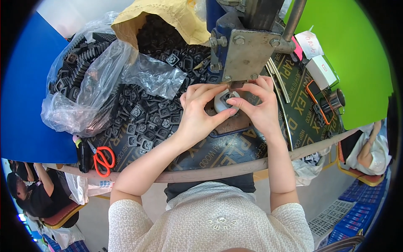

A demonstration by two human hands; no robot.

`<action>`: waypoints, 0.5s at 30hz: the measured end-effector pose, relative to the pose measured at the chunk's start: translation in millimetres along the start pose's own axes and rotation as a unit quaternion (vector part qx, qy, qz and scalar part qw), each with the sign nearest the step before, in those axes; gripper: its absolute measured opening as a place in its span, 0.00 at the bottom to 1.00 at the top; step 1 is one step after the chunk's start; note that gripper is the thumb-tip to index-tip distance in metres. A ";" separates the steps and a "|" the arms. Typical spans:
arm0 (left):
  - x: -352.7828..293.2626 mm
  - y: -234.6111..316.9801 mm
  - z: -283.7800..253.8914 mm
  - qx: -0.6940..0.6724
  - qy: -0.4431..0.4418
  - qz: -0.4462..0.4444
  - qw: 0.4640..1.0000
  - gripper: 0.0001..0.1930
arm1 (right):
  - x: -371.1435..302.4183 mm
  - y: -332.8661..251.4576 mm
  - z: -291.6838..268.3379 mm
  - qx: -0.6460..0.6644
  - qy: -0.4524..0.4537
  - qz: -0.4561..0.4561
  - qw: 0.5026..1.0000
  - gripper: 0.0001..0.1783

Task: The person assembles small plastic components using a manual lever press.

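Under the press [247, 54]: dark piece [226, 100], probably held steady
Left hand [196, 108], right hand [263, 106]: curled around it; pinch unclear

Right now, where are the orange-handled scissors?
In the head view, the scissors lie at the left, by the table's near edge, just right of a slim black object.

The person wears a cream short-sleeved top [189, 231] of nubbly, textured knit, with a raised pale emblem [222, 224] of small curved shapes on the front. Its loose left sleeve [128, 224] and right sleeve [290, 224] end above the elbows, leaving the slender forearms [147, 161] bare. Below the hem shows a dark lower garment [237, 183].
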State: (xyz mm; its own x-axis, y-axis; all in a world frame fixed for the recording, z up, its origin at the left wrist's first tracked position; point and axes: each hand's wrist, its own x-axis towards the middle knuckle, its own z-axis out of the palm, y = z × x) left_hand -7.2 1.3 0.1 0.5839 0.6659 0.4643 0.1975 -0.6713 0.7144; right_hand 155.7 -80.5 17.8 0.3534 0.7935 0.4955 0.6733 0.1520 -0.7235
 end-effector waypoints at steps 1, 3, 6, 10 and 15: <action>0.4 -0.6 -0.2 0.001 -0.001 0.000 1.000 0.23 | 0.2 -0.9 -0.4 0.019 -0.001 -0.002 1.000 0.12; 1.1 -2.9 -0.1 0.002 -0.001 0.000 1.000 0.22 | -0.4 2.4 2.7 0.014 0.006 -0.008 1.000 0.12; 1.7 -6.8 0.7 -0.002 -0.003 0.007 1.000 0.21 | -0.2 3.1 5.9 0.014 0.013 -0.006 1.000 0.12; 3.6 -5.4 0.1 0.024 -0.005 0.016 1.000 0.19 | 0.5 0.2 9.3 0.022 0.031 0.006 0.999 0.11; 5.2 -3.3 0.3 0.047 -0.006 0.024 0.999 0.18 | 0.2 5.4 9.8 0.022 0.032 -0.003 0.999 0.12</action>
State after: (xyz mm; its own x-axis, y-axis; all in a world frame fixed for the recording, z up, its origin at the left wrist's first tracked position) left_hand -4.6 6.9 0.0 0.6033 0.6293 0.4899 0.2422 -0.7298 0.6393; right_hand 153.0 -73.7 9.3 0.3907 0.7534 0.5289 0.6471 0.1838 -0.7399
